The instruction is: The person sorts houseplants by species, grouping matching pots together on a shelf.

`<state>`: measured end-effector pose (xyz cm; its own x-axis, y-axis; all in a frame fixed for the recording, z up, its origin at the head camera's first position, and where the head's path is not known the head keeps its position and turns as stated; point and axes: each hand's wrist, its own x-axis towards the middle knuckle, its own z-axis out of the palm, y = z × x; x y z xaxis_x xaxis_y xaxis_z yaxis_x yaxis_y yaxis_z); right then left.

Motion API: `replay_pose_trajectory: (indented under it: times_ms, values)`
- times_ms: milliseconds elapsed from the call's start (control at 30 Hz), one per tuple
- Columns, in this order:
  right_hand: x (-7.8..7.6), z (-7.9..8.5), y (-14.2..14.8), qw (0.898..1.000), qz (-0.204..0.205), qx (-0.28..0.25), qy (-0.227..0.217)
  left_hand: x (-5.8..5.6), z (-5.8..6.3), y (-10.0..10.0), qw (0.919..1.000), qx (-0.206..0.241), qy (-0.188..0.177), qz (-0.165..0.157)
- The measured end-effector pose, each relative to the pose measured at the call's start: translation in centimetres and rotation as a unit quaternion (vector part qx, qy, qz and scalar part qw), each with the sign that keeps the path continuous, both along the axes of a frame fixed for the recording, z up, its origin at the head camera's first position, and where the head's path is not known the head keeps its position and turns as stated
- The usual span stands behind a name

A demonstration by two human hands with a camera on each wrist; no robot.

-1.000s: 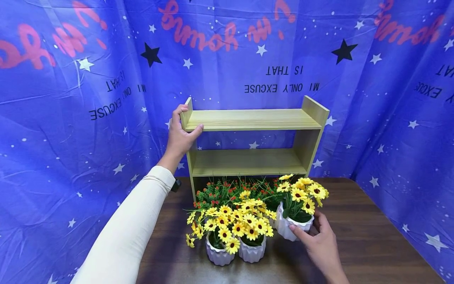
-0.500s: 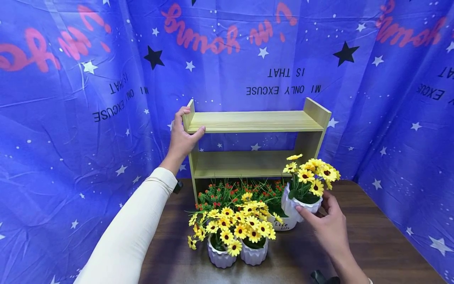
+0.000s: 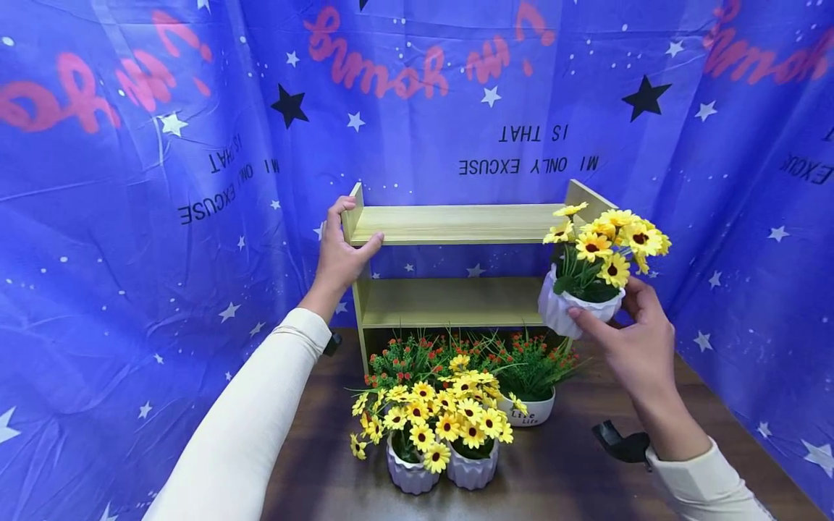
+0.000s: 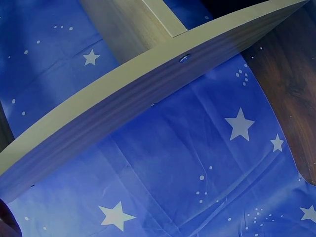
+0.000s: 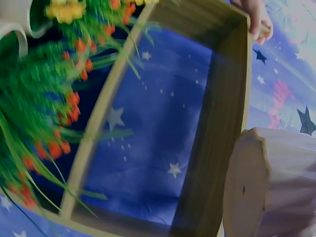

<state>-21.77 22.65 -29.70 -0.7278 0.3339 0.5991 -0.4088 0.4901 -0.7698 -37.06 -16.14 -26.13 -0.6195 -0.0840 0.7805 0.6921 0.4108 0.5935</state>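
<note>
My right hand [image 3: 638,344] grips a white fluted flowerpot [image 3: 573,307] of yellow daisy-like flowers [image 3: 609,239], raised in front of the right end of a light wooden shelf [image 3: 456,224]. In the right wrist view the pot's round base [image 5: 247,190] shows, with a small hole in it. My left hand [image 3: 342,253] holds the shelf's upper left corner, thumb on the front edge of the top board and fingers round the side panel. In the left wrist view that side panel [image 4: 123,94] crosses the picture; little of the hand shows there.
Two more white pots, a left one [image 3: 412,474] and a right one [image 3: 473,470], stand on the dark wooden table [image 3: 547,470] with yellow flowers. Behind them, red-flowered greenery [image 3: 534,362] grows from a white planter [image 3: 541,412] before the shelf's bottom. A blue starry curtain [image 3: 417,145] surrounds the table.
My right hand has lifted the flowerpot up and to the right, from beside the other pots to near the top board's height. The left hand keeps its hold on the shelf corner.
</note>
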Motion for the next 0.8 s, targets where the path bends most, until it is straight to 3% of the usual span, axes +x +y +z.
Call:
replay_pose_trajectory:
  times_ms: [300, 600, 800]
  values:
    - [-2.0, 3.5, 0.5, 0.999, -0.014, 0.028, 0.016, 0.1, -0.2, -0.1, 1.0, -0.001, 0.008, -0.002]
    - [-3.9, 6.1, 0.4, 0.999, -0.023, 0.024, 0.019, 0.1, -0.3, 0.0, 0.9997, -0.001, 0.026, 0.0]
    - [-5.1, 7.4, 0.3, 0.999, -0.015, 0.046, -0.011, 0.1, -0.3, 0.1, 0.9995, 0.004, 0.031, -0.005]
